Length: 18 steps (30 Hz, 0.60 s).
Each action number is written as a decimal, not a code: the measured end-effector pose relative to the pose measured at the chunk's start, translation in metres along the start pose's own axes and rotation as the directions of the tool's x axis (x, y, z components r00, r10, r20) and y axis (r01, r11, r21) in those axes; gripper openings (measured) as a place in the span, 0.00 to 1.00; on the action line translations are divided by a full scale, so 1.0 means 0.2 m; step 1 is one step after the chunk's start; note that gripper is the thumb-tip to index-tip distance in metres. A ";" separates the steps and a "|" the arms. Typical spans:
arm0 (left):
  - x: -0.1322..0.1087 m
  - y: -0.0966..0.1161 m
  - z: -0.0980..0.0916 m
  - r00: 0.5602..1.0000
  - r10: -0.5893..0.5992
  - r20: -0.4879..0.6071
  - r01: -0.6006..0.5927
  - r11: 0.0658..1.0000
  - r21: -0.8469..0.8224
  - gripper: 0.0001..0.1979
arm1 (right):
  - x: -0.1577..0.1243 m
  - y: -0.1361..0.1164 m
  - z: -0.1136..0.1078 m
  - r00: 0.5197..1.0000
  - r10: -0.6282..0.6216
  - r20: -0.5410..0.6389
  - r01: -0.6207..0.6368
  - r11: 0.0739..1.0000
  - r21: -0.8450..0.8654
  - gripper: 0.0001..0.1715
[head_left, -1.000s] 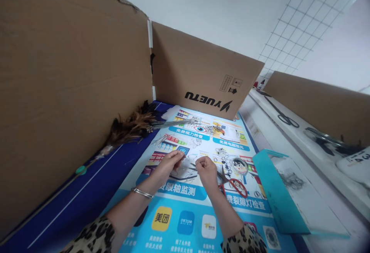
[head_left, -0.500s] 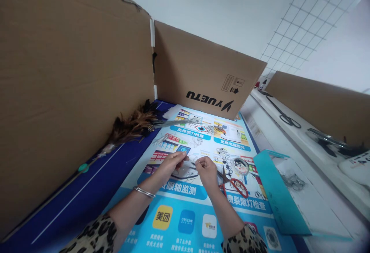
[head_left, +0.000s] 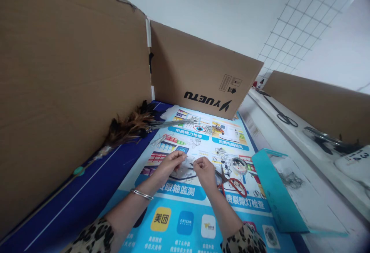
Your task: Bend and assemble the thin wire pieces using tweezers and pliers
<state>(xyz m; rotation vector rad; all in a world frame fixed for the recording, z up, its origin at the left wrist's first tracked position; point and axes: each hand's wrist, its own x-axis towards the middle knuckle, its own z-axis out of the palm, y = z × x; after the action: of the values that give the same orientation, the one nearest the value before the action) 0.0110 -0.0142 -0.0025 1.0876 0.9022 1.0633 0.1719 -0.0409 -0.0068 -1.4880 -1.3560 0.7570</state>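
Observation:
My left hand (head_left: 173,162) is above the printed sheet, thumb and forefinger pinched together. Just to its right, my right hand (head_left: 204,169) is also closed in a pinch, with a small gap between the two. Whatever the fingertips hold is too fine to make out. A dark curved strand (head_left: 182,178) lies below the hands. Close by on the right are red-handled scissors (head_left: 237,187), blades partly behind my right hand. Beyond them sit a round piece with a cartoon face (head_left: 239,166) and several small dark rings (head_left: 225,162).
Brown feathers (head_left: 130,126) and a bundle of thin silvery wires (head_left: 176,123) lie at the left and back. Cardboard walls (head_left: 202,64) rise behind and at left. A teal box (head_left: 271,195) holding tangled wire (head_left: 291,180) stands right, beside a shelf with black scissors (head_left: 286,119).
The whole view has shifted slightly to the left. Both hands keep their pinch near each other; the left fingers have turned slightly. Nothing else has visibly moved.

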 end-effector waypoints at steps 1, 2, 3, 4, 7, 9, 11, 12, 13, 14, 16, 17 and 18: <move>0.00 0.00 0.00 1.000 0.015 -0.001 -0.015 1.000 0.014 0.15 | 0.00 0.00 0.00 1.000 -0.001 0.002 0.001 1.000 0.000 0.06; 0.01 -0.01 0.00 1.000 0.026 -0.007 -0.026 0.999 0.031 0.14 | 0.00 0.00 0.00 1.000 -0.001 0.003 0.001 1.000 -0.001 0.06; 0.01 -0.01 0.00 0.999 0.033 -0.019 -0.032 0.998 0.050 0.14 | 0.00 0.00 0.00 1.000 -0.003 0.002 0.003 1.000 -0.003 0.06; 0.01 -0.02 0.00 0.999 0.036 -0.033 -0.033 0.997 0.072 0.14 | 0.00 0.00 0.00 1.000 -0.005 0.002 0.005 1.000 -0.002 0.06; 0.02 -0.03 0.00 0.997 0.044 -0.060 -0.036 0.992 0.121 0.13 | 0.00 0.01 0.01 1.000 0.001 -0.009 -0.001 1.000 0.021 0.07; 0.02 -0.03 0.00 0.996 0.064 -0.070 -0.054 0.989 0.135 0.13 | 0.00 0.01 0.01 0.999 0.021 -0.025 -0.020 0.998 0.058 0.08; 0.02 -0.03 0.00 0.994 0.078 -0.079 -0.067 0.988 0.142 0.12 | 0.01 0.01 0.00 0.998 0.049 -0.045 -0.044 0.993 0.109 0.09; 0.02 -0.03 0.00 0.993 0.085 -0.081 -0.072 0.986 0.148 0.12 | 0.01 0.01 0.00 0.997 0.061 -0.052 -0.053 0.989 0.138 0.10; 0.02 -0.03 0.00 0.993 0.088 -0.079 -0.075 0.985 0.155 0.12 | 0.01 0.01 0.00 0.996 0.072 -0.056 -0.062 0.984 0.168 0.10; 0.02 -0.04 0.00 0.993 0.089 -0.073 -0.076 0.984 0.160 0.12 | 0.02 0.01 0.00 0.995 0.083 -0.060 -0.069 0.978 0.197 0.10; 0.02 -0.04 0.00 0.995 0.081 -0.056 -0.071 0.984 0.162 0.11 | 0.02 0.02 0.00 0.993 0.101 -0.060 -0.083 0.966 0.246 0.11; 0.01 -0.04 0.00 0.996 0.072 -0.045 -0.064 0.986 0.154 0.11 | 0.02 0.02 0.00 0.992 0.111 -0.060 -0.091 0.960 0.264 0.11; 0.01 -0.04 0.01 0.998 0.061 -0.031 -0.056 0.988 0.142 0.11 | 0.02 0.02 -0.01 0.991 0.118 -0.063 -0.096 0.955 0.281 0.12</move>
<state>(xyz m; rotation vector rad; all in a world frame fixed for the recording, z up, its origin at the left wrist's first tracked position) 0.0147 -0.0130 -0.0091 1.2222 0.9911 1.0830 0.1753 -0.0365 -0.0092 -1.3599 -1.0672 0.9084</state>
